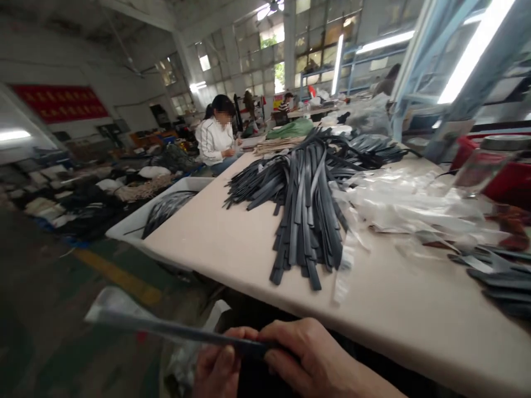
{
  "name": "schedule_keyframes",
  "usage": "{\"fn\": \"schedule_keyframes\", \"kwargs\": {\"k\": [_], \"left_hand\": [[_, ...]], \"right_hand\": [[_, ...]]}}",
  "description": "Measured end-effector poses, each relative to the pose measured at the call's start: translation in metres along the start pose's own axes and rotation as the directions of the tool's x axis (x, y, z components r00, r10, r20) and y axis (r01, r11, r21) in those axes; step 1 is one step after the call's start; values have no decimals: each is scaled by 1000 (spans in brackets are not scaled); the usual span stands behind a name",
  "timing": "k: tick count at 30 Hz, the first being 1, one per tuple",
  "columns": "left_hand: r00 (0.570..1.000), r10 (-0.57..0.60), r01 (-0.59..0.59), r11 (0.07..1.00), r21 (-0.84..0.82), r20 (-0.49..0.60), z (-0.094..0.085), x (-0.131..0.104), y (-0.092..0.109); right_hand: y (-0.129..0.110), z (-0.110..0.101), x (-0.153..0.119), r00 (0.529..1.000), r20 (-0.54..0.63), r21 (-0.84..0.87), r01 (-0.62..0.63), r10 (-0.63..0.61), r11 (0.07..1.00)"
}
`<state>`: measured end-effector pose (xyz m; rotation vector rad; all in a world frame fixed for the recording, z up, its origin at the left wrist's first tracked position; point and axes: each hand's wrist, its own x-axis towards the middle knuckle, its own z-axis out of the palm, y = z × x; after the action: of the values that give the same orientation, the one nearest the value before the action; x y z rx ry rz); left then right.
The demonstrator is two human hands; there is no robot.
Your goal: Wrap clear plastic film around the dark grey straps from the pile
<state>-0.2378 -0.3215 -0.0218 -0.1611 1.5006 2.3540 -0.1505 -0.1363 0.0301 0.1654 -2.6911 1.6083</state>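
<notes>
A dark strap (186, 333) stretches to the left in front of me, below the table's near edge. Its far end sits inside a clear plastic bag (118, 303). My left hand (219, 359) pinches the strap between thumb and fingers. Right beside it, my right hand (305, 354) is closed round the strap's near end, with the thumb underneath and the fingers on top. On the table lies a thick pile of similar dark straps (307, 210), fanned toward me. A narrow clear bag (344, 276) lies against the pile's right side.
The beige table (199, 237) has rounded edges. Clear plastic bags (415, 204) and more dark strips (501, 282) lie on its right. A white bin (128, 226) with dark strips stands left of the table. A co-worker in white (215, 135) sits beyond. A glass jar (489, 166) stands far right.
</notes>
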Motion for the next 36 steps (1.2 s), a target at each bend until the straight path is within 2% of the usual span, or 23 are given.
{"fn": "schedule_keyframes", "kwargs": {"k": [4, 5, 7, 9, 11, 12, 16, 18, 22, 24, 28, 30, 32, 36], "left_hand": [[995, -51, 34, 981, -190, -88, -12, 18, 4], [994, -73, 53, 971, -233, -82, -12, 19, 1], [988, -152, 146, 946, -290, 2, -8, 16, -10], [965, -217, 252, 919, -305, 144, 0, 9, -26], [936, -234, 307, 907, -288, 261, 7, 5, -38], [932, -230, 310, 906, -288, 281, 8, 5, -41], [965, -192, 244, 907, -344, 179, -2, 15, -40], [963, -207, 256, 908, -331, 174, -6, 16, -41], [898, -281, 376, 890, -258, 339, 3, 3, -54], [881, -274, 384, 890, -247, 385, 9, 0, -57], [925, -257, 337, 894, -295, 278, 5, 9, -45], [923, -279, 353, 887, -297, 264, 4, 11, -42], [892, -319, 409, 872, -269, 320, 8, 7, -46], [801, -385, 511, 838, -189, 459, 23, -4, -70]], "right_hand": [[13, 2, -7, 996, -62, -22, -64, 63, 998], [17, 4, -8, 996, -59, -23, -70, 69, 997], [24, 11, -5, 996, -27, -36, -81, 80, 996], [27, 19, 3, 994, -19, -61, -106, 105, 992], [29, 21, 9, 991, -45, -68, -129, 126, 989], [30, 20, 10, 990, -61, -71, -134, 130, 988], [39, 6, -7, 989, -93, -94, -127, 118, 987], [45, 4, -15, 988, -105, -114, -128, 116, 985], [50, 17, -10, 988, -97, -139, -130, 117, 982], [50, 20, -7, 987, -98, -134, -139, 127, 981], [51, 8, -23, 988, -102, -157, -132, 117, 979], [55, 4, -34, 987, -119, -174, -131, 112, 976], [59, 8, -38, 984, -127, -184, -150, 128, 971], [63, 16, -26, 977, -155, -116, -167, 148, 979]]}}
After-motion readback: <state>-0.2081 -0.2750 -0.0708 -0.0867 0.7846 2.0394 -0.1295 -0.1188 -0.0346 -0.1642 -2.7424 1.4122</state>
